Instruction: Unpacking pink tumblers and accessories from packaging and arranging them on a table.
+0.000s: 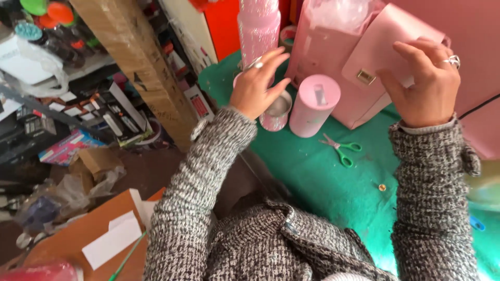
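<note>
My left hand [256, 83], a ring on one finger, reaches over an open metal tin [277, 112] on the green table cover [323, 182], fingers spread and holding nothing I can see. A tall pink glittery roll [259, 26] stands just behind it. My right hand [424, 80], also ringed, grips the flap of a pink handbag [375, 47] with a gold clasp [366, 77]. A pink cylinder box [314, 104] stands between the two hands, in front of the bag.
Green-handled scissors [341, 148] lie on the cover near the cylinder, and a small gold stud [382, 187] sits nearer to me. A wooden beam [140, 62] slants at left above cluttered shelves and boxes. White paper pieces [112, 242] lie on brown cardboard at lower left.
</note>
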